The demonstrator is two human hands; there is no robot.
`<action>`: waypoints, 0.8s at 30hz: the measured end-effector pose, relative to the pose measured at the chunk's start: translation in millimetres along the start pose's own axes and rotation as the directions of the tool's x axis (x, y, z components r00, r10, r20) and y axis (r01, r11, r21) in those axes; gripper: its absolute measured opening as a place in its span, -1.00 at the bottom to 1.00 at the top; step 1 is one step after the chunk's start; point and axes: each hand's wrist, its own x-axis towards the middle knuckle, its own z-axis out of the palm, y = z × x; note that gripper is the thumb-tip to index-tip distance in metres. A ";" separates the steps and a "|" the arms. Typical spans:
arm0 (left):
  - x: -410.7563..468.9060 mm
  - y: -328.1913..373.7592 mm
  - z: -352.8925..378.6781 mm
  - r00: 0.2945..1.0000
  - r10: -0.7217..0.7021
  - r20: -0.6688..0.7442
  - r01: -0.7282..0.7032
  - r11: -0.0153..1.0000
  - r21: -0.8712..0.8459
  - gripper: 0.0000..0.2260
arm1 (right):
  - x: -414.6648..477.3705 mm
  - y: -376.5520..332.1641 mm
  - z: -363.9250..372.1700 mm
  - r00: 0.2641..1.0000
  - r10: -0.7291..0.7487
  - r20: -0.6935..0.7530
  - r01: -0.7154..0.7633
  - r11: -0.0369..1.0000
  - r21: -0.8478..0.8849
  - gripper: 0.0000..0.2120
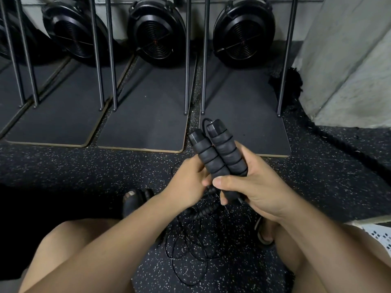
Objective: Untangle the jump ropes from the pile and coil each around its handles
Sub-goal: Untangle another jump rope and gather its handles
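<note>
Hands at frame centre: right hand [251, 185] clenches two foam handles [220, 154] side by side — left hand [188, 182] pinches beside them. Thin cord [190, 246] below looks light, limp, snag-prone — best held by the handles.

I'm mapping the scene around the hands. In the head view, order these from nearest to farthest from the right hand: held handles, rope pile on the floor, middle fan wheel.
From the right hand:
1. Held handles, in its grip.
2. Rope pile, on the floor below, between the knees.
3. Middle fan wheel, far ahead by the wall.
</note>
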 end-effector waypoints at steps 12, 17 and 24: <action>-9.1 4.3 1.3 0.941 -0.020 0.339 -0.097 0.940 0.327 -0.88 | 6.2 -6.0 -19.5 0.990 0.143 0.002 -0.139 0.966 -0.220 -0.36; -13.9 -3.5 -0.2 0.920 -0.071 0.385 -0.061 0.945 0.320 -0.80 | 5.8 6.1 -9.2 0.982 0.187 0.025 -0.173 0.944 -0.282 -0.39; -6.4 2.9 1.5 0.946 -0.040 0.321 -0.086 0.926 0.366 -0.82 | 17.0 3.3 -36.7 0.963 -0.049 -0.267 -0.117 0.813 -0.570 -0.23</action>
